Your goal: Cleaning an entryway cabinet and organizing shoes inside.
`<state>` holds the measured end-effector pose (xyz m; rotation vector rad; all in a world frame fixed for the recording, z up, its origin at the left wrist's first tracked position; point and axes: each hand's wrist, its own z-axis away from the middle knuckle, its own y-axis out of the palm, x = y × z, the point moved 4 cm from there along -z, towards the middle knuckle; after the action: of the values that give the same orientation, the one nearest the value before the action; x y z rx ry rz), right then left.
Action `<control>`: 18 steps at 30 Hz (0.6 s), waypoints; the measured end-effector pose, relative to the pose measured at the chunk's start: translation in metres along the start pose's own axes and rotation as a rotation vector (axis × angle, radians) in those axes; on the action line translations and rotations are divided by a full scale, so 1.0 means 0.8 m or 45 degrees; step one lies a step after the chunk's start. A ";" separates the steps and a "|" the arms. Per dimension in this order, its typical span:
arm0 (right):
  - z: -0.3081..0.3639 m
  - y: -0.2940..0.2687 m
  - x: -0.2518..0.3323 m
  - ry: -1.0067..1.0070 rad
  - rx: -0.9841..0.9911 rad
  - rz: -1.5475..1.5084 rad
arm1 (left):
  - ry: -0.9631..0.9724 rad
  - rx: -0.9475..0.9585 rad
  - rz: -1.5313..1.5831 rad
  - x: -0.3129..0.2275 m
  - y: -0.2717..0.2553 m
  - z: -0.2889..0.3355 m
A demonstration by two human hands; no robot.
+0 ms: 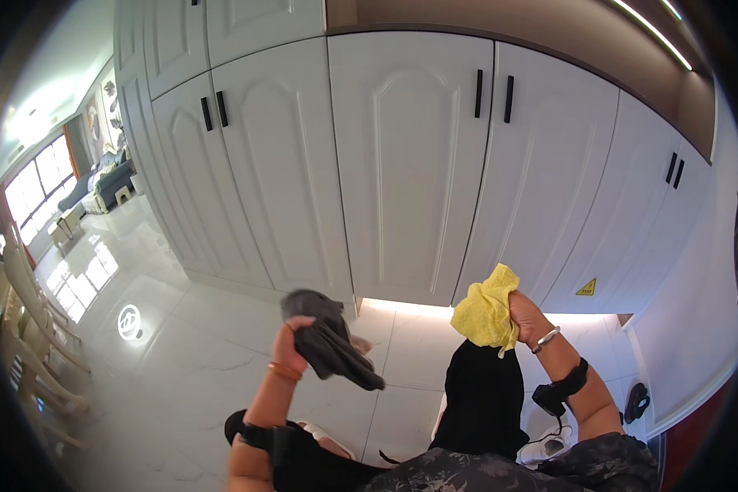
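Observation:
My left hand (pixel 289 346) is closed round a dark grey cloth (pixel 333 338), which hangs bunched and slanting down to the right. The cloth is slightly blurred, and a small pinkish patch shows behind its right edge that I cannot make out. On the right, my right hand (pixel 530 319) grips a crumpled yellow cloth (pixel 485 312) by its right side. Both cloths are held in the air, apart from each other, in front of the white cabinet doors (pixel 410 164).
Black handles (pixel 479 93) stick out from the doors, and a light strip glows beneath the cabinet. Wooden chairs (pixel 37 328) stand at far left on the glossy tiled floor (pixel 205 353). A white shoe (pixel 543 448) and a black shoe (pixel 636 403) lie at lower right by the wall.

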<state>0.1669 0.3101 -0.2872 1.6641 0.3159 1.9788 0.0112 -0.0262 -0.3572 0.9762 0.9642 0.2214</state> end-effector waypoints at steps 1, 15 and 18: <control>0.000 0.003 0.005 -0.018 -0.009 0.012 | -0.091 -0.015 0.036 0.018 -0.014 -0.015; -0.112 -0.086 -0.085 0.602 -0.022 0.280 | -0.167 -0.469 0.275 0.092 -0.020 -0.033; -0.134 -0.116 -0.107 0.586 -0.057 0.211 | -0.156 -0.579 0.284 0.075 0.004 -0.029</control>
<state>0.0949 0.3580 -0.4282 1.2244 0.3018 2.4673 0.0288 0.0231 -0.3944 0.6658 0.6519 0.5370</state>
